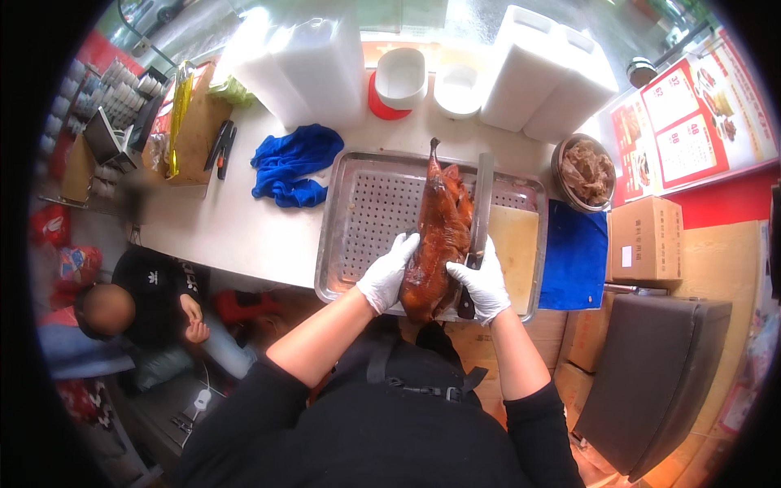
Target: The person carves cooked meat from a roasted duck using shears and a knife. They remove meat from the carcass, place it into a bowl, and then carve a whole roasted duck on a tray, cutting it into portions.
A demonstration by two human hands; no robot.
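Observation:
A glossy brown roast duck (436, 250) lies lengthwise over a perforated metal tray (373, 201), one leg pointing away from me. My left hand (389, 274), in a white glove, grips the bird's left side. On the other side, my gloved right hand (486, 282) holds a long knife (482, 192) by its dark handle, with its thumb pressed against the duck. The blade points away from me, beside the bird. A pale cutting board (515, 256) rests in the tray's right part, partly behind my right hand. The duck's underside is hidden.
Left of the tray lies a crumpled blue cloth (293, 168); a flat blue cloth (572, 256) is at right. A bowl of scraps (584, 172), white containers (401, 79) and tall white stacks (549, 73) edge the counter. A seated person (158, 299) is at left.

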